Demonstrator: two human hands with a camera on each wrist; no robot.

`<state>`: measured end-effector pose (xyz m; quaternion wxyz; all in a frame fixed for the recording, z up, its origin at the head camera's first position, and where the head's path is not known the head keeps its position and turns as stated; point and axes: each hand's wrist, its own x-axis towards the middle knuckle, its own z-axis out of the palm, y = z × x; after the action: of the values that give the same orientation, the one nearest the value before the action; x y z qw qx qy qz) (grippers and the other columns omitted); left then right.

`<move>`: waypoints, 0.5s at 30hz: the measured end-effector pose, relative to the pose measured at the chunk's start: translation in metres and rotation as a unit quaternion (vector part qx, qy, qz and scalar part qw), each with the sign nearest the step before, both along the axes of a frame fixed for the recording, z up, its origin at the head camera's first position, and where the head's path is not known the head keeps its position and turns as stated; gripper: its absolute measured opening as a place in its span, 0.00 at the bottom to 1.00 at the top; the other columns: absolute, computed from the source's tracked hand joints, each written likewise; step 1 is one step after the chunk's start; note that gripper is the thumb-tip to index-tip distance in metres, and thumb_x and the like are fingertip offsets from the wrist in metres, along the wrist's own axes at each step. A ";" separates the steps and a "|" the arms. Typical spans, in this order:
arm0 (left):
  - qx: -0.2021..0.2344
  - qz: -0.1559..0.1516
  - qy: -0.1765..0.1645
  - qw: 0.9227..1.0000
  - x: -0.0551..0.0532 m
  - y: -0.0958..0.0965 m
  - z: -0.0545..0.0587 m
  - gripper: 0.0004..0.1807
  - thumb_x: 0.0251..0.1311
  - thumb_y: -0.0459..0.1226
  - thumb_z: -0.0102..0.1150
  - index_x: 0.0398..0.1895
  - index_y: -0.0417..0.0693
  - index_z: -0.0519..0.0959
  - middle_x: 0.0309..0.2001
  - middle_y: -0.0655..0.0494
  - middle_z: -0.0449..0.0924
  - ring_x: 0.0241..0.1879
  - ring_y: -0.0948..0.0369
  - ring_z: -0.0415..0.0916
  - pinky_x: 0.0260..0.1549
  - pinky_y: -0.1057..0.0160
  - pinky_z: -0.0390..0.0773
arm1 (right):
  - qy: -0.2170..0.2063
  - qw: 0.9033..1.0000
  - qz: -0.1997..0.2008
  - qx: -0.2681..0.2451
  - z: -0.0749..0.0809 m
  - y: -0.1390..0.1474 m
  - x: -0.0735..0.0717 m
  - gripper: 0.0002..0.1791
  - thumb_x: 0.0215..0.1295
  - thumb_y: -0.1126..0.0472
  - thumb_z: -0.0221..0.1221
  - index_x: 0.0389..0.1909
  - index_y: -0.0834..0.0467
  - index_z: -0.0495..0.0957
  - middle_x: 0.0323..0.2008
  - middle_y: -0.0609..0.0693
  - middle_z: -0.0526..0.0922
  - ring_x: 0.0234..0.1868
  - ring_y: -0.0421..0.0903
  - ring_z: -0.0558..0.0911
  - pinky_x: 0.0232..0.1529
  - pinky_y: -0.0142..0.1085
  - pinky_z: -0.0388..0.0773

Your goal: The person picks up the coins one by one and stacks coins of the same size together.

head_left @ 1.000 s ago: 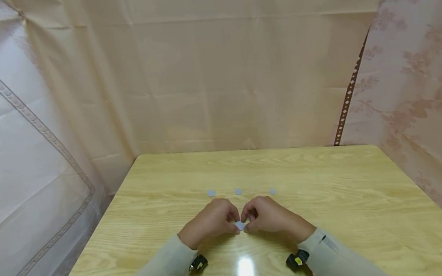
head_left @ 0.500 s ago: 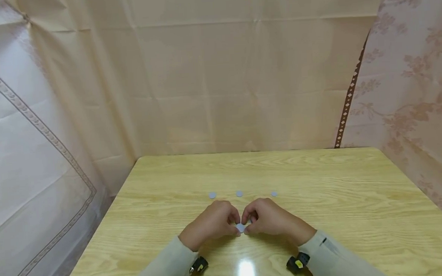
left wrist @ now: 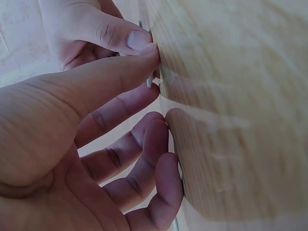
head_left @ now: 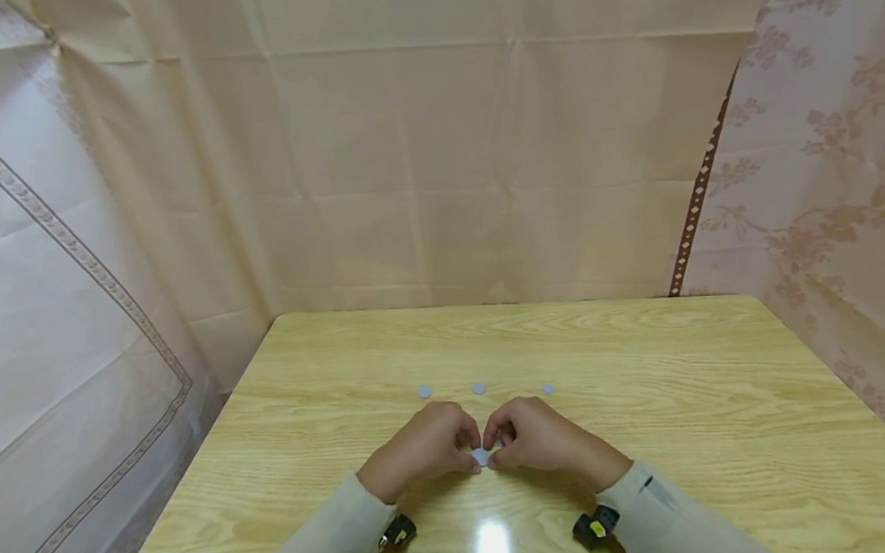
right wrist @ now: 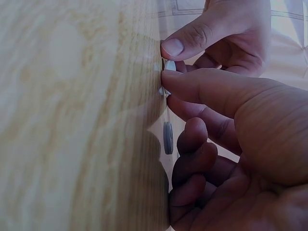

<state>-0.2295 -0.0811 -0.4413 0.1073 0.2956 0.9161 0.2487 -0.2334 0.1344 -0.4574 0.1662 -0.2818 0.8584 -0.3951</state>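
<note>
Between my two hands lies a small light-grey round disc, low over the wooden table. My left hand pinches its left edge between thumb and index finger. The right hand does the same at its right edge. In the right wrist view, the disc shows as a pale sliver between both thumbs. Only a thin edge of a disc peeks out beneath the thumb in the left wrist view. The remaining fingers of each hand curl loosely close to the tabletop.
Beyond the hands, three similar discs lie in a row: a left one, a middle one and a right one. Another disc sits near the right fingers. Cloth curtains surround the wooden table.
The head view has tilted slightly since a second ago. Both hands and the discs keep practically the same places and grip.
</note>
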 end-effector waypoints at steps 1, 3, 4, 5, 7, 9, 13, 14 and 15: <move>0.001 0.000 -0.001 1.000 0.000 0.000 0.000 0.09 0.49 0.39 0.82 0.29 0.53 0.88 0.28 0.65 0.80 0.29 0.69 0.70 0.32 0.70 0.74 | 0.002 1.000 -0.001 0.001 0.000 0.000 0.000 0.06 0.58 0.64 0.73 0.33 0.51 0.87 0.19 0.43 0.77 0.20 0.35 0.70 0.23 0.28 0.68; 0.006 0.000 -0.003 1.000 0.001 0.000 0.001 0.09 0.49 0.39 0.82 0.29 0.52 0.88 0.29 0.62 0.81 0.30 0.69 0.70 0.32 0.70 0.75 | 0.006 1.000 -0.002 0.002 0.000 0.000 0.000 0.06 0.58 0.64 0.73 0.33 0.51 0.87 0.20 0.44 0.78 0.20 0.35 0.71 0.23 0.28 0.69; 0.007 0.001 -0.003 1.000 0.001 -0.001 0.001 0.09 0.49 0.39 0.83 0.29 0.52 0.88 0.30 0.62 0.81 0.30 0.69 0.70 0.32 0.70 0.75 | 0.008 1.000 -0.002 0.003 0.000 -0.001 0.000 0.06 0.58 0.64 0.73 0.33 0.51 0.87 0.20 0.44 0.78 0.21 0.35 0.71 0.24 0.29 0.70; 0.008 0.000 -0.004 1.000 0.001 -0.001 0.001 0.09 0.48 0.38 0.83 0.29 0.52 0.88 0.30 0.61 0.82 0.30 0.69 0.70 0.32 0.70 0.75 | 0.011 1.000 -0.003 0.005 -0.001 -0.001 0.000 0.06 0.58 0.64 0.73 0.33 0.51 0.87 0.21 0.44 0.79 0.21 0.35 0.72 0.24 0.29 0.70; 0.009 0.001 -0.004 1.000 0.001 -0.001 0.001 0.09 0.48 0.38 0.83 0.29 0.52 0.88 0.30 0.61 0.82 0.30 0.69 0.70 0.32 0.70 0.75 | 0.018 1.000 -0.006 0.008 -0.001 -0.001 0.000 0.06 0.58 0.63 0.73 0.33 0.51 0.86 0.23 0.44 0.80 0.23 0.36 0.73 0.26 0.30 0.72; 0.008 0.000 -0.005 1.000 0.001 -0.001 0.001 0.09 0.49 0.38 0.83 0.29 0.52 0.88 0.30 0.62 0.82 0.30 0.69 0.70 0.32 0.70 0.75 | 0.030 0.999 -0.009 0.011 -0.001 -0.001 0.000 0.06 0.57 0.63 0.74 0.33 0.50 0.87 0.26 0.44 0.81 0.27 0.37 0.74 0.29 0.31 0.73; 0.007 0.001 -0.010 1.000 0.000 -0.001 0.000 0.09 0.49 0.39 0.82 0.30 0.52 0.88 0.29 0.65 0.81 0.29 0.69 0.71 0.32 0.70 0.75 | 0.051 0.999 -0.013 0.011 0.000 -0.001 0.001 0.07 0.56 0.63 0.75 0.33 0.52 0.87 0.33 0.46 0.82 0.34 0.42 0.76 0.35 0.33 0.75; 0.007 0.000 -0.012 1.000 0.000 0.000 0.000 0.09 0.49 0.39 0.82 0.30 0.52 0.88 0.28 0.65 0.81 0.29 0.69 0.71 0.32 0.70 0.75 | 0.054 0.998 -0.013 0.010 0.000 -0.001 0.001 0.07 0.55 0.63 0.75 0.34 0.52 0.87 0.34 0.47 0.81 0.36 0.43 0.76 0.36 0.34 0.75; 0.007 0.001 -0.013 1.000 -0.001 0.000 0.000 0.08 0.50 0.39 0.82 0.30 0.52 0.89 0.28 0.67 0.81 0.29 0.69 0.71 0.32 0.70 0.75 | 0.055 0.998 -0.014 0.009 0.000 -0.001 0.000 0.07 0.55 0.63 0.75 0.34 0.52 0.88 0.35 0.47 0.81 0.36 0.43 0.76 0.36 0.34 0.75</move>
<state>-0.2301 -0.0814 -0.4413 0.1170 0.2925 0.9129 0.2594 -0.2329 0.1332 -0.4575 0.1156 -0.2901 0.8736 -0.3733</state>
